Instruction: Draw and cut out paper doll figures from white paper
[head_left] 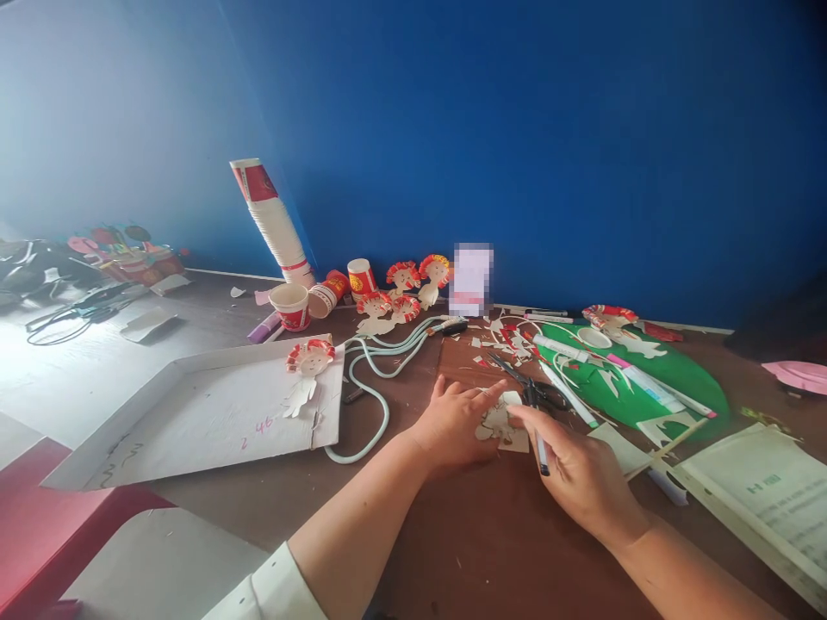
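- Hands meet at a drawn-on paper card (515, 441) on the dark brown table (439, 551): the left hand (456, 424) lies over its left side, fingers spread and gripping nothing, while the right hand (585, 478) has its fingers closed around a marker (544, 458), a fingertip at the card's right edge.
- Nearest, left of the card, a white sleeve (271, 590) is pushed up the left forearm, with a red object (58, 508), too cropped to name, farther left.
- Right of the card, past the right hand, lies a printed sheet (768, 482) with green lettering.
- Well to the left of the card sits a shallow white cardboard tray (207, 413) with pink handwriting; a paper figure (314, 362) with red fringed hair lies over its rim.
- Between tray and card loops a pale cable (381, 422).
- Just beyond the card are black scissors (510, 368), partly hidden by the marker, and red and white paper scraps (513, 340).
- Beyond and right of the card, a green round mat (691, 370) carries more markers and cut paper.
- Farther beyond, left of the card, four fringed paper figures (434, 274) gather near paper cups (362, 277) and a tall leaning cup stack (277, 232).
- Farthest stands the blue wall (517, 129).
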Demonstrator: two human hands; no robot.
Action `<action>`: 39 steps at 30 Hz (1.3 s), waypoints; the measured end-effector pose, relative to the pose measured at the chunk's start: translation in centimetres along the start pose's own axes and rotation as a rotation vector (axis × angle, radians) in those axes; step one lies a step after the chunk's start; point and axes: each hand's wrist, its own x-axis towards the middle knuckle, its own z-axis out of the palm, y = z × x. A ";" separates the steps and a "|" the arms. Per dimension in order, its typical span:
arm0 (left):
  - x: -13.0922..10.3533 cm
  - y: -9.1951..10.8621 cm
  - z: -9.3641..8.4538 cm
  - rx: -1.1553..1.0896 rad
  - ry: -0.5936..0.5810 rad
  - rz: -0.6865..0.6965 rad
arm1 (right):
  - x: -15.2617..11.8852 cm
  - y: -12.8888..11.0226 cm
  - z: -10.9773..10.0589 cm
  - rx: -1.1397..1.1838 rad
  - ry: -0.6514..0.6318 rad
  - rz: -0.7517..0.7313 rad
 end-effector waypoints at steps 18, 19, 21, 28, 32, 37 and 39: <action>-0.5 0.2 -1.9 -0.040 0.202 0.052 | 0.8 -1.3 -0.2 -0.228 -0.156 0.152; -0.6 0.5 -2.3 -0.025 0.252 0.041 | 0.8 -1.4 -0.2 -0.239 -0.163 0.149; -0.8 1.1 -2.7 0.023 0.292 0.002 | 0.9 -1.4 -0.2 -0.272 -0.176 0.139; -1.8 3.3 -0.9 0.202 0.073 -0.058 | 0.7 -1.4 -0.2 -0.199 -0.146 0.100; -2.0 3.3 0.2 0.242 0.074 -0.030 | 0.6 -1.3 -0.1 -0.193 -0.138 0.093; -2.0 3.0 0.9 0.248 0.087 0.025 | 0.5 -1.3 0.2 -0.199 -0.118 0.086; -2.0 2.8 1.0 0.236 0.091 0.038 | 0.5 -1.3 0.1 -0.207 -0.119 0.082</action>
